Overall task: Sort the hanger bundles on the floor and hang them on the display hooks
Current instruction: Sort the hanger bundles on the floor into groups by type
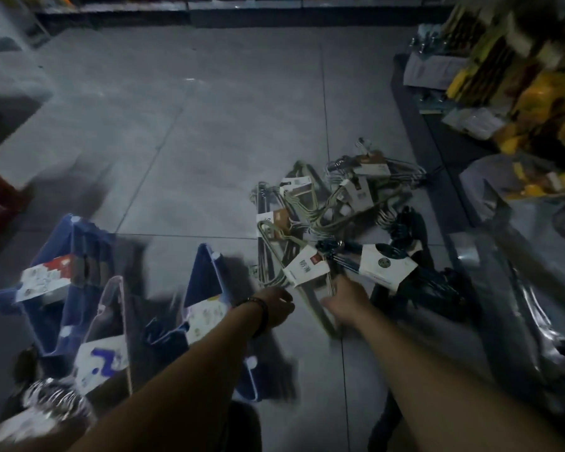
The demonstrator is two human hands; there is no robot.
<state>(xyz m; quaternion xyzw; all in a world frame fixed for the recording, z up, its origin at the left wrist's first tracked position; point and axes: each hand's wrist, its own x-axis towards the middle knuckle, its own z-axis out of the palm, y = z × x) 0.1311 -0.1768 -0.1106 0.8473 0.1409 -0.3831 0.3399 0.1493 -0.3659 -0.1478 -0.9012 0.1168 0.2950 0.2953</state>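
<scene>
Nearest on the left, blue hanger bundles (69,256) with white cards lie smeared by motion blur, their lower ends cut off by the frame edge. Both bare forearms reach forward over the grey tiled floor (209,125). The left hand (276,308), a dark bracelet (260,316) at its wrist, sits just beside the white card of a pale green hanger bundle (304,270); its fingers are blurred, so their grip cannot be told. The right hand (348,300) lies on the same bundle, back up, fingers hidden beneath, hold unclear. This bundle lies on the floor, its long side running diagonally from far left to near right under that hand. Just right is a dark hanger bundle (387,265), carded too. Beyond, more bundles form a tangled pile (343,197), orientations hard to separate
</scene>
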